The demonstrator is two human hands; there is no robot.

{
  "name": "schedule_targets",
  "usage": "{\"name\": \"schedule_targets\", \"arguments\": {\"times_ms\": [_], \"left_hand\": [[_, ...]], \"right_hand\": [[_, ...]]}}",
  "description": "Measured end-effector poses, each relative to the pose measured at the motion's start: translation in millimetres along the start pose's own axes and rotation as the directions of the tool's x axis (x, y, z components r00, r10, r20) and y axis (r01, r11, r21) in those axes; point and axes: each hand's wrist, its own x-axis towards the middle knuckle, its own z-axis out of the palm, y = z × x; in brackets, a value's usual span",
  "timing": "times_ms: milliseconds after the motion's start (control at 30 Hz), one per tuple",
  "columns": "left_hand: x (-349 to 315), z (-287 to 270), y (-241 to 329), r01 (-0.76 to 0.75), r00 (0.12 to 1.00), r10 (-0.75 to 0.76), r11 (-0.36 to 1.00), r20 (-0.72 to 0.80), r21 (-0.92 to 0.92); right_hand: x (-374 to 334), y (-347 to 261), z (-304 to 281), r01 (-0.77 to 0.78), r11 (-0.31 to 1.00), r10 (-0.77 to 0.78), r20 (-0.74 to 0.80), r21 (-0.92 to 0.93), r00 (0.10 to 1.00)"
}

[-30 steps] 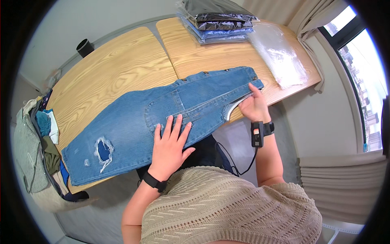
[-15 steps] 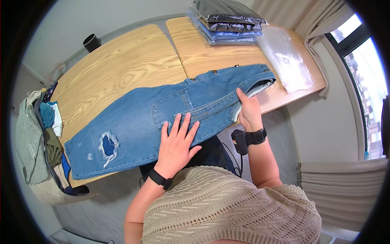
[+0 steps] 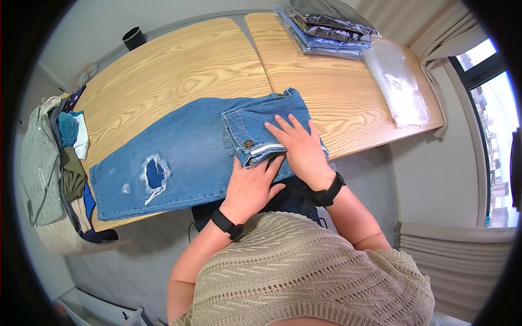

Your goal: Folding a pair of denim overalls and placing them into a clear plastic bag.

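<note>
Saw jeans [image 3: 193, 125] on worktop [image 3: 179, 60], stretching left from beneath spread, flat right fingers [image 3: 285, 126]. Noted left fingers [image 3: 274, 168] at edge of fold [image 3: 253, 124]; could not tell if gripping. Judged fold liable to spring open through stiffness if released early.

The left hand [image 3: 247, 191] lies palm down, thumb [image 3: 276, 189] jutting right of its fingers [image 3: 238, 173]. Beyond and rightward of those fingers, the right hand [image 3: 305, 155] spreads, palm down. The left forearm [image 3: 190, 265] and right forearm [image 3: 357, 221] converge toward the fingers.
</note>
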Motion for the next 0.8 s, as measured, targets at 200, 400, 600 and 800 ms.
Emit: {"name": "schedule_targets", "arguments": {"times_ms": [200, 400, 600, 800], "left_hand": [[-5, 4, -3, -0.029, 0.997, 0.03, 1.0, -0.065, 0.007], [-4, 5, -2, 0.018, 0.999, -0.017, 1.0, 0.043, -0.016], [-7, -5, -5, -0.032, 0.999, 0.023, 0.978, -0.044, -0.207], [-6, -39, -11, 0.083, 0.984, -0.09, 0.995, -0.153, -0.05]], "right_hand": [[3, -17, -18, -0.058, 0.977, 0.061, -0.011, 0.206, 0.998], [2, -23, 7, -0.092, 0.991, 0.096, -0.04, 0.092, 0.995], [4, -24, 7, -0.083, 0.99, 0.089, -0.051, 0.111, 0.995], [0, -27, 9, -0.028, 0.997, 0.032, -0.064, 0.066, 0.997]]}}
